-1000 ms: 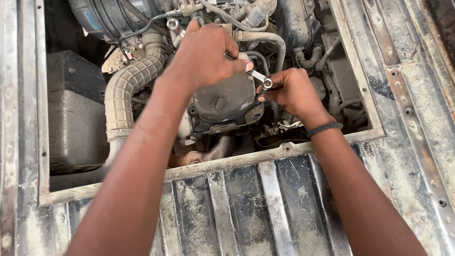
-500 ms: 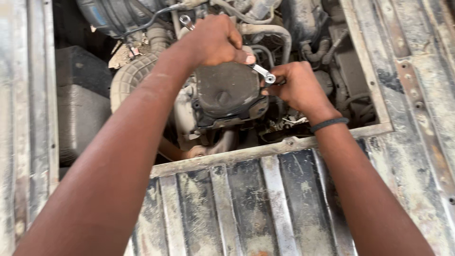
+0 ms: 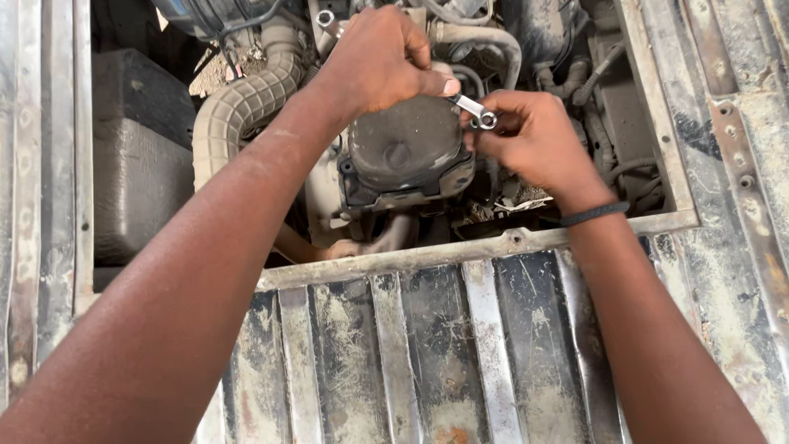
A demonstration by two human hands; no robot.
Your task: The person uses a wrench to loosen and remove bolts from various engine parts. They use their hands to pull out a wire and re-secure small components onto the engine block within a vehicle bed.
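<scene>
Head view: spanner (image 3: 470, 107) lies just above-right of the black cover (image 3: 407, 152). Left hand (image 3: 382, 62) grips its shank; right hand (image 3: 530, 136) fingers pinch the ring end. I'd seat the ring squarely and keep the pull level, I judge.

No packages, labels, signs or screens show anywhere in the engine bay or on the metal floor.
</scene>
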